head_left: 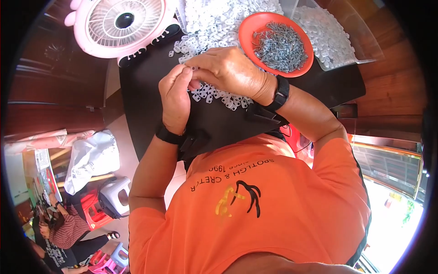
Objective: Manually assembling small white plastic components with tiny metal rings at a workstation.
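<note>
Over the dark table, my left hand [176, 97] and my right hand [233, 72] meet with their fingertips together. My left thumb and fingers are closed in a pinch on a small white plastic clip [195, 68], which is mostly covered by fingers. The right hand's fingers are bent in at the same spot, and its palm faces down; what they grip is hidden. Loose white clips with dark holes [223, 97] lie below and beside my right hand. Beyond the hands spreads a larger heap of such clips [214, 20]. An orange-red bowl [247, 41] of small metal nails [283, 48] stands to the right.
A pink fan [84, 32] stands at the table's far left. A clear plastic bin [365, 52] at the far right holds more white pieces. The dark tabletop [146, 86] ends close to my body. Stools [116, 196] and another person [64, 228] are at lower left.
</note>
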`<action>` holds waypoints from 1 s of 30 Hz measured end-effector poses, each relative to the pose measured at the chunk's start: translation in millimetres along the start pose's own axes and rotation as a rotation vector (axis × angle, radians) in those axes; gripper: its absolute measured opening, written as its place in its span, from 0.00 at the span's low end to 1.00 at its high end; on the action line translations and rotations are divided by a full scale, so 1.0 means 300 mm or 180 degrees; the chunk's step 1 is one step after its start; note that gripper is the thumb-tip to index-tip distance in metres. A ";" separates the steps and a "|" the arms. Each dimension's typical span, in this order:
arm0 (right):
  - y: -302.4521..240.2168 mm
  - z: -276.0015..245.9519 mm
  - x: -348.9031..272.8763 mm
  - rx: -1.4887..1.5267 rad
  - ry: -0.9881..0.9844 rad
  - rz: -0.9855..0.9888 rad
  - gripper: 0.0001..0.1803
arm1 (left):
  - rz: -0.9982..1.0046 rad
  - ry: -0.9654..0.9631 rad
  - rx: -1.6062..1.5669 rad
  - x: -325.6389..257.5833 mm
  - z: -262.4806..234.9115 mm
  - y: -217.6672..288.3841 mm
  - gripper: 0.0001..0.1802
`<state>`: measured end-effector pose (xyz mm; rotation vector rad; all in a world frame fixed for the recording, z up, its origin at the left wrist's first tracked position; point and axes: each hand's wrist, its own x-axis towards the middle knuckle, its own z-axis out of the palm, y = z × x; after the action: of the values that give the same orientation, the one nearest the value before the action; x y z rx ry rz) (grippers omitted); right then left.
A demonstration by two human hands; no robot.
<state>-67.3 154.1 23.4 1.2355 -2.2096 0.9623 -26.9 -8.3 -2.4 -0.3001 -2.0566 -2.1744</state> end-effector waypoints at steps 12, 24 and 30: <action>0.017 0.000 0.003 0.0946 -0.0181 0.0853 0.17 | 0.0029 0.0054 -0.0176 0.005 0.005 0.009 0.11; 0.009 -0.012 0.006 0.1268 -0.0360 0.0807 0.12 | 0.0207 0.0188 0.0046 -0.004 0.007 0.027 0.11; 0.019 0.000 -0.001 0.2138 -0.0415 0.1058 0.13 | 0.0263 0.0224 0.0004 -0.011 0.012 0.042 0.12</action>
<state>-72.0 156.3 21.0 1.2262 -2.3164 1.9191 -20.5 -5.5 9.2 -0.2984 -1.9727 -2.1048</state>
